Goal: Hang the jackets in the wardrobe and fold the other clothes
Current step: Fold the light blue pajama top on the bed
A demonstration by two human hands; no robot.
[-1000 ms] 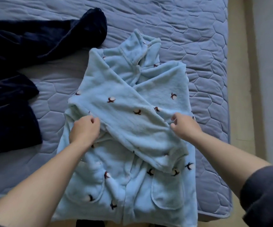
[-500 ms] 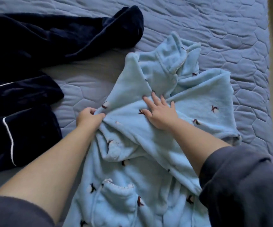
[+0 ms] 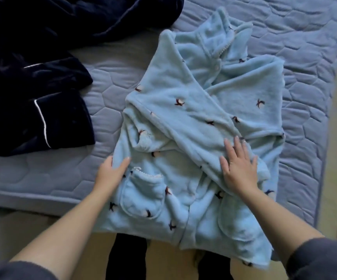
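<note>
The light blue fleece robe [image 3: 183, 122] is lying on the bed [image 3: 305, 57] right under both grips. It's fuzzy and dotted with little dark red and navy motifs. The white-trimmed collar [image 3: 224, 31] sits way out past the right grip's fingertips, and the hem hangs off the bed edge back toward the wrists. One sleeve [image 3: 183, 106] is folded diagonally across the front, running from up beyond the left grip down to under the right grip. A pocket [image 3: 143, 199] with a frilly top sits just on the wrist side of the left grip's thumb.

Compared to half a second ago, the right grip was flat on the sleeve higher up, close to the collar, and now it's down at the far end of that sleeve. The left grip was curled around the robe's side edge. Now it has uncurled and sits lower, next to the pocket.

The right grip [image 3: 239, 168] is fully open, palm down, with straight, spread fingers pressing the sleeve end flat. The left grip [image 3: 111, 172] is open too. Its thumb lies on the robe, its fingers are at the left edge, and the edge runs through the gap between them with nothing clamped. A pile of dark navy clothes [image 3: 32, 118] with white piping sits well off to the left of the left grip, not touching the robe.
</note>
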